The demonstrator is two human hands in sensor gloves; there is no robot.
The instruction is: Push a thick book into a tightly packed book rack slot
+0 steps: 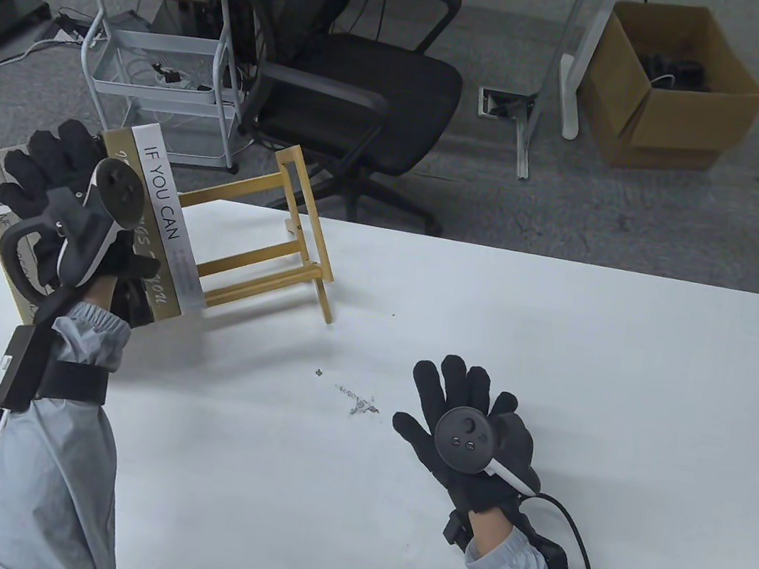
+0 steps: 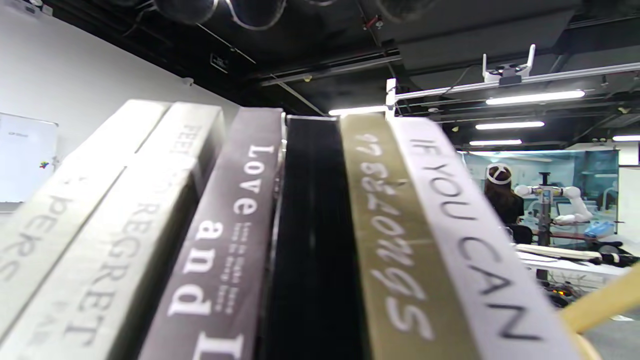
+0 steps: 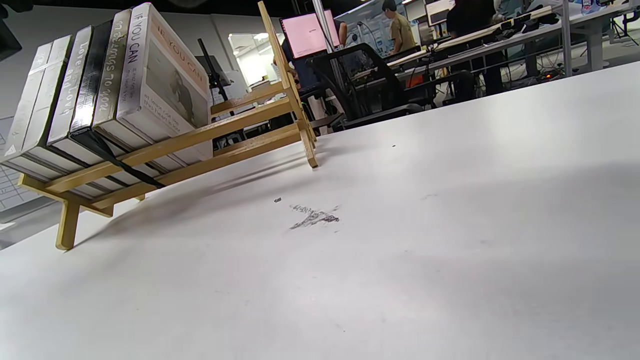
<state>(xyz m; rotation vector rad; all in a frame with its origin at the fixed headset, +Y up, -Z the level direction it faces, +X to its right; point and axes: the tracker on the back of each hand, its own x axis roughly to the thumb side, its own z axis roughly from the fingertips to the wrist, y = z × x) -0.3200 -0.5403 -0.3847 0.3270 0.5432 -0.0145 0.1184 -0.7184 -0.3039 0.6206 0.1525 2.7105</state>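
A wooden book rack stands tilted at the table's far left and holds several upright books packed side by side at its left end. The outermost on the right is a thick white book, "IF YOU CAN", next to a gold one and a black one. My left hand rests on top of the books' spines with the fingers laid over them. My right hand lies flat with spread fingers on the table, well right of the rack and holding nothing. The right wrist view shows the rack and the books from the side.
The rack's right half holds no books. A dark smudge marks the white table between the hands. Beyond the far edge stand an office chair, a small cart and a cardboard box.
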